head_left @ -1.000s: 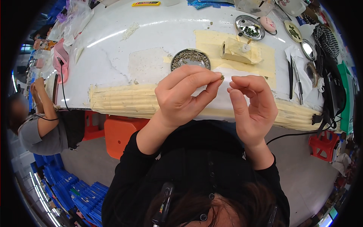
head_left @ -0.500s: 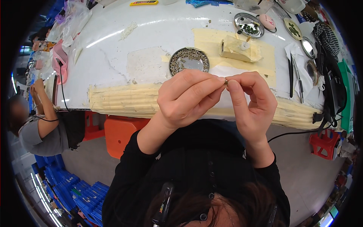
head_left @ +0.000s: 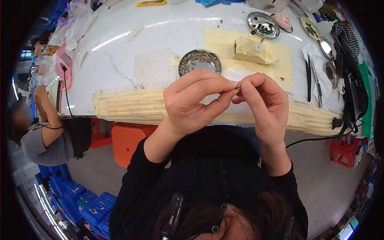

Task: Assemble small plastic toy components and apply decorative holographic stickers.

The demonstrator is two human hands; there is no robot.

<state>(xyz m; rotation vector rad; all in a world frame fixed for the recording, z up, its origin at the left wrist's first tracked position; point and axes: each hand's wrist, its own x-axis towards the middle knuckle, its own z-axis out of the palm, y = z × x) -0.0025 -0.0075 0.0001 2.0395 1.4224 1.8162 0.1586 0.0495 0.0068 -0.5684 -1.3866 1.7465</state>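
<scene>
Between the fingertips of both hands is a tiny brownish metallic piece [head_left: 238, 87], too small to name more exactly. My left hand [head_left: 198, 100] pinches it from the left with thumb and forefinger. From the right, my right hand [head_left: 266, 106] has its thumb and bent forefinger closed on the same piece. Just beyond the left hand sits a round metal dish [head_left: 200, 64] holding many small grey-brown pieces, its near rim partly hidden by the fingers. A tape-covered block [head_left: 250, 52] with a small white-wrapped peg stands farther off to the right.
Black tweezers [head_left: 309, 80] and a slim metal tool [head_left: 315, 82] lie on white paper at the right. Behind are a metal plate [head_left: 262, 21] with dark green bits and a pink oval case [head_left: 283, 21]. At the left sits another person [head_left: 48, 140]; an orange stool [head_left: 130, 142] is under the table.
Both hands have shifted slightly, and the right fingers have changed their bend. A little more of the tiny piece shows between the fingertips.
</scene>
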